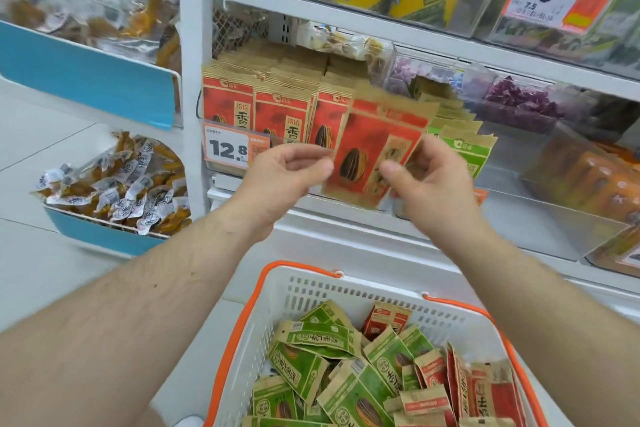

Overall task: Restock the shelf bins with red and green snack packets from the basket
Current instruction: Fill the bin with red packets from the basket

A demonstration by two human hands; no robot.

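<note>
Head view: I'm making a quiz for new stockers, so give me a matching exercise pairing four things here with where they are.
Things:
1. red packet
2. green packets
3. price tag reading 12.8
4. basket

Places:
A. clipped to the shelf front, left of the hands
B. below the forearms, in front of the shelf
C. held up between the left hand and right hand
D. piled in the basket

Pairs: 1-C, 2-D, 3-A, 4-B

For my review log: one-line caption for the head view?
Both hands hold red packets before the shelf's red row; basket below.
</note>
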